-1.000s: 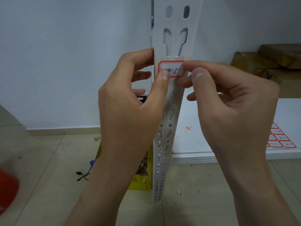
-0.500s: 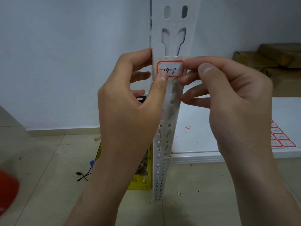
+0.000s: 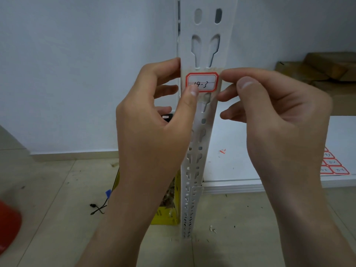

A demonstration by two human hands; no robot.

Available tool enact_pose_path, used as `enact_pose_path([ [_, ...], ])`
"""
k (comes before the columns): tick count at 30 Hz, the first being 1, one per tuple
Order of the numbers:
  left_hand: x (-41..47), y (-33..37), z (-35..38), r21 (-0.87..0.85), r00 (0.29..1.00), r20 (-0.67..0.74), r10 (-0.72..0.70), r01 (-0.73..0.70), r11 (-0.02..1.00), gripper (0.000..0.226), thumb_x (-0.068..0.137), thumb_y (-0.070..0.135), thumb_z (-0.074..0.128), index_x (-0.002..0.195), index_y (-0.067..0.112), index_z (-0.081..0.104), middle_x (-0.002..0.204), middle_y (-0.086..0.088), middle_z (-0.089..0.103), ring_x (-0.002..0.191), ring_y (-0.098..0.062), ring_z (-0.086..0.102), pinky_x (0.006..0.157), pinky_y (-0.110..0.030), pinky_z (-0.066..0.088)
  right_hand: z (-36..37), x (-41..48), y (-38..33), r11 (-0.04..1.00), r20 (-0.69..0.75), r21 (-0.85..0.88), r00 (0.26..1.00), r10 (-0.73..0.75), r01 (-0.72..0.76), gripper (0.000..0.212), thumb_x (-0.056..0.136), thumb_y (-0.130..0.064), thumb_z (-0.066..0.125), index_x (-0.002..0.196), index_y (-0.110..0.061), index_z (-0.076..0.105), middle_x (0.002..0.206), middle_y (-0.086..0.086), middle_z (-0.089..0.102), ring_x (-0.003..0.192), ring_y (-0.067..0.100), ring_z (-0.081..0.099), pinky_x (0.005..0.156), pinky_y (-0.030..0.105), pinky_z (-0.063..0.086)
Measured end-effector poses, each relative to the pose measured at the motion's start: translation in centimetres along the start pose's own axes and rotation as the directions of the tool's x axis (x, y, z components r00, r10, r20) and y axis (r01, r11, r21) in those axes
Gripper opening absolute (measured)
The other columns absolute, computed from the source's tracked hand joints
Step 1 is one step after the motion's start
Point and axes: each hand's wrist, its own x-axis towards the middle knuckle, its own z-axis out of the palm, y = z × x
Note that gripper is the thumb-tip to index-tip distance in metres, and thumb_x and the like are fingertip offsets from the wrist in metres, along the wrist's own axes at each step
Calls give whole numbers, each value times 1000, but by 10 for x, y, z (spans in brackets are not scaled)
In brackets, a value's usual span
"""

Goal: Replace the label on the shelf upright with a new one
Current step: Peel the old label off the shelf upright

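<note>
A white slotted shelf upright (image 3: 205, 26) stands in front of me. A red-bordered label (image 3: 202, 81) reading "14-3" is stuck across it, on a yellowish band of old tape. My left hand (image 3: 152, 135) holds the upright from the left, with its thumb pressed on the label's lower left corner and its fingers behind the post. My right hand (image 3: 285, 128) is at the right side. Its index fingertip touches the label's right edge, while the thumb is lifted clear and holds nothing.
A sheet of red-bordered labels (image 3: 334, 166) lies on the white shelf board (image 3: 231, 160), with a small red scrap (image 3: 222, 151) nearby. Cardboard boxes (image 3: 327, 70) sit at the right. On the floor are a yellow box (image 3: 165, 214), a black cable (image 3: 98, 208) and a red object (image 3: 7, 226).
My right thumb has lifted off and the right hand has drawn slightly to the right of the label. My left thumb stays on the label's lower left corner.
</note>
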Motion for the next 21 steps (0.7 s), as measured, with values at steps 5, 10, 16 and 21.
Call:
enact_pose_path([
  [5,0,1,0,-7,1000,0,-9,9,1000,33,99,23,66,130,14,64,120,11,73,110,-9,71,75,-33,64,0,-2,-1,997,6,-51,998,-61,61,24,101,-11,57,100,-27,75,82,-15,75,66,21,71,57,41,59],
  [10,0,1,0,-7,1000,1,-9,9,1000,32,99,23,66,130,14,64,119,12,73,109,-9,71,73,-33,64,1,-2,0,994,19,-63,996,-85,86,25,101,-11,57,101,-30,74,83,-14,75,65,23,70,56,45,57],
  [16,0,1,0,-1,1000,3,-4,4,1000,32,99,23,66,130,16,64,118,15,72,109,-6,70,74,-32,64,1,-1,-1,999,24,-10,999,-32,33,27,100,-9,56,97,-29,75,78,-12,76,68,13,73,59,38,62],
  [21,0,1,0,-4,1000,4,-5,5,1000,33,98,24,66,130,15,64,119,13,72,109,-8,71,74,-32,64,2,-1,1,1000,22,-4,1000,-5,6,26,100,-11,56,95,-28,76,77,-6,76,68,21,72,61,44,61],
])
